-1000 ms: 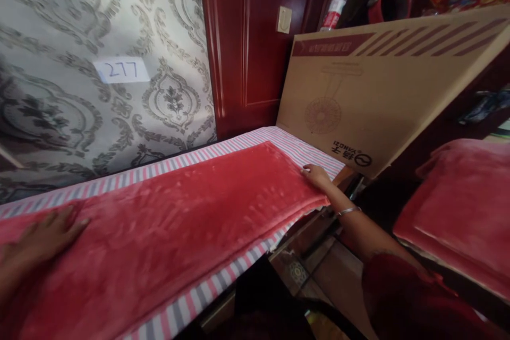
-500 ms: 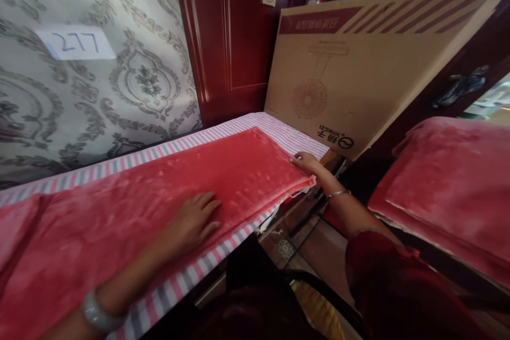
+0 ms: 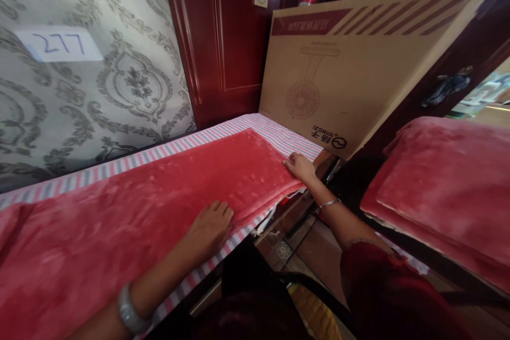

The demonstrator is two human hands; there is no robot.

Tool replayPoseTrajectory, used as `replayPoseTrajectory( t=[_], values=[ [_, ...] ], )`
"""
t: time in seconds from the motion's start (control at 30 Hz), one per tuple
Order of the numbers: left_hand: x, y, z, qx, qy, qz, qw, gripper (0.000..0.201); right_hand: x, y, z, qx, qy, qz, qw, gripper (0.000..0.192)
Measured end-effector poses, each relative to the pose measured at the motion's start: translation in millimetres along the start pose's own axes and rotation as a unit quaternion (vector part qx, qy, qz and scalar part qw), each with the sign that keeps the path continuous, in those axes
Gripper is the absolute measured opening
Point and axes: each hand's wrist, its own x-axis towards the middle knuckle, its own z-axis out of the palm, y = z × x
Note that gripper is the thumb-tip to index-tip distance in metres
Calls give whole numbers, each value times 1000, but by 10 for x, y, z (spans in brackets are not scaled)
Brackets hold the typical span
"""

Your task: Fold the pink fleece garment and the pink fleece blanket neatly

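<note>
Along the striped pink-and-grey sheet (image 3: pixel 119 166), the folded red plush blanket (image 3: pixel 139 207) stretched lengthwise, left to right. Near the blanket's front edge, the left hand (image 3: pixel 210 226) lay flat, fingers spread, holding nothing. At the blanket's right end, the right hand (image 3: pixel 299 166) pinched the corner, just below the leaning brown cardboard fan box (image 3: pixel 358 64).

1. My left hand (image 3: pixel 209 227) has slid from the far left of the red blanket (image 3: pixel 159 191) to its near edge.
2. My right hand (image 3: pixel 299 166) has edged slightly along the corner.
</note>
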Motion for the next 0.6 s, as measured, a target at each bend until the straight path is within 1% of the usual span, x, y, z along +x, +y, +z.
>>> replayPoseTrajectory(
  t=[0.13,0.23,0.37,0.47,0.6],
  values=[
    [142,71,-23,6,-18,-26,999,21,-109,-22,-16,-16,32,-18,999,27],
    [349,157,-14,0,-30,-34,999,29,-141,-31,-25,-21,36,-18,999,25],
    [699,298,-9,-19,-8,-4,1000,30,-114,-31,-24,-14,27,-12,999,24],
    [923,417,-14,-19,5,-4,1000,35,-73,-8,-19,-6,13,0,1000,23],
    [1065,561,-9,-24,4,20,1000,32,-36,45,-19,2,1,22,1000,23]
  ],
)
